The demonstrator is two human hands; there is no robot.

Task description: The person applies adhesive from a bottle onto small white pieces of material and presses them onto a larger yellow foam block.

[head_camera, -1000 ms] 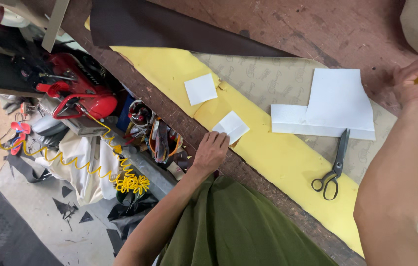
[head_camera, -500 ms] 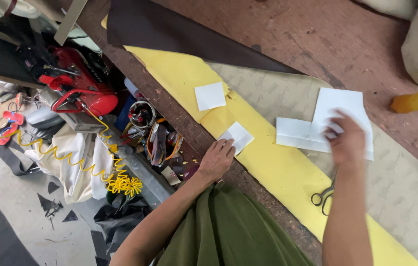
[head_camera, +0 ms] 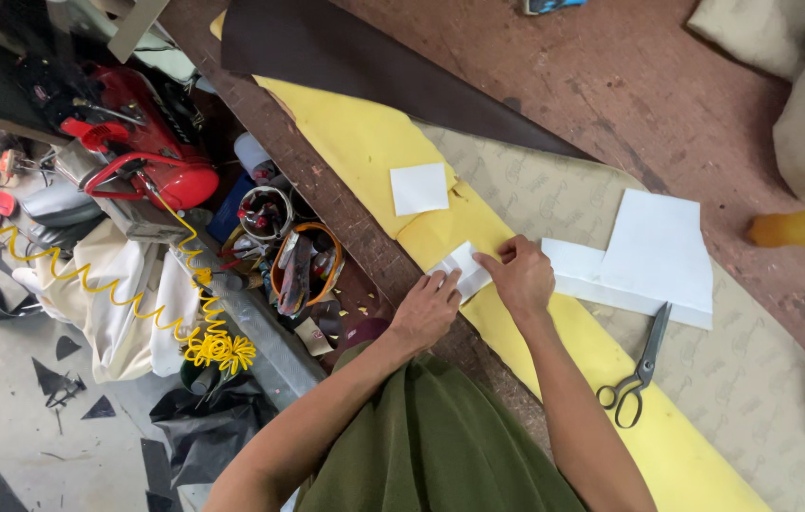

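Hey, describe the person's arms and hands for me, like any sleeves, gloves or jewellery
Both arms are bare, with no sleeves showing on the forearms. The left hand and right hand wear no gloves, and no rings, watch or bracelets are visible. An olive-green garment covers the body below.
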